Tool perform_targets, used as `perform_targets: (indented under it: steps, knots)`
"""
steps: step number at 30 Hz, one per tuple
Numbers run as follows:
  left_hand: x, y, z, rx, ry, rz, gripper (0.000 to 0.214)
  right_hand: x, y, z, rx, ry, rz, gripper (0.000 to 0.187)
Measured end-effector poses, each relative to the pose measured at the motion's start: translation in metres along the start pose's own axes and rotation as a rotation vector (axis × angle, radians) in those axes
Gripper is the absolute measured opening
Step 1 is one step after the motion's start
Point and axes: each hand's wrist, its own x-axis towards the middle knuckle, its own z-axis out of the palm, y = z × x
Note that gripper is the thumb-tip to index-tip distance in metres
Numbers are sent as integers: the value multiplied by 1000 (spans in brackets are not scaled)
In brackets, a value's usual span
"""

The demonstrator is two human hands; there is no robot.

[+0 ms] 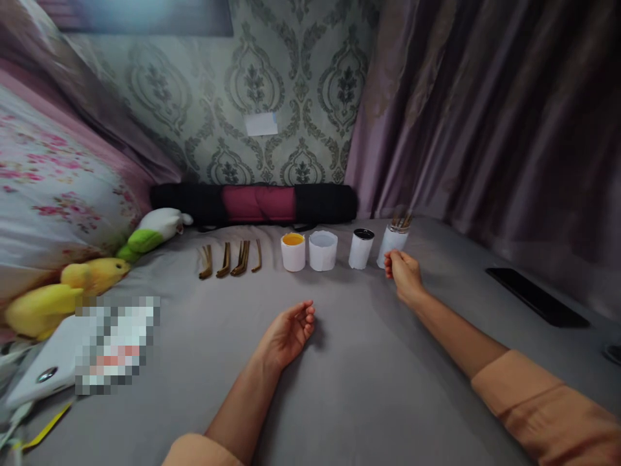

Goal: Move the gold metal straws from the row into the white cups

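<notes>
My right hand [402, 273] reaches forward with its fingers curled, right beside the rightmost white cup [392, 244], which holds several thin brown sticks [402, 220]. Whether the fingers pinch anything is not clear. My left hand [290, 331] rests on the grey sheet [339, 362] with its fingers loosely curled and nothing in it. Left of that cup stand a white cup with a black top [361, 248], a plain white cup [323, 250] and a white cup with a yellow top [293, 251]. Several bent golden straws [230, 259] lie in a row further left.
A black and maroon bolster [257, 203] lies along the patterned wall. Plush toys, green-white [152, 232] and yellow [68, 288], sit at the left by a floral pillow [48, 188]. A white device [53, 362] lies at near left. A dark flat object [536, 296] lies at right beneath purple curtains [485, 116].
</notes>
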Motion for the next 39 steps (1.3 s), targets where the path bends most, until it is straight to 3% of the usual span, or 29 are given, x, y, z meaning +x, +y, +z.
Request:
perform_targets:
  steps: [6, 15, 30, 39]
  knots:
    - [0, 1, 0, -15, -12, -13, 8, -25, 21, 34, -3, -106, 104, 18]
    - [3, 2, -4, -24, -39, -7, 9, -48, 29, 77, 24, -218, 96, 22]
    - [4, 1, -2, 8, -31, 4, 7, -51, 48, 74, -3, -266, -51, 36]
    - [9, -1, 3, 52, 68, 29, 7, -48, 58, 72, -19, -296, -111, 37]
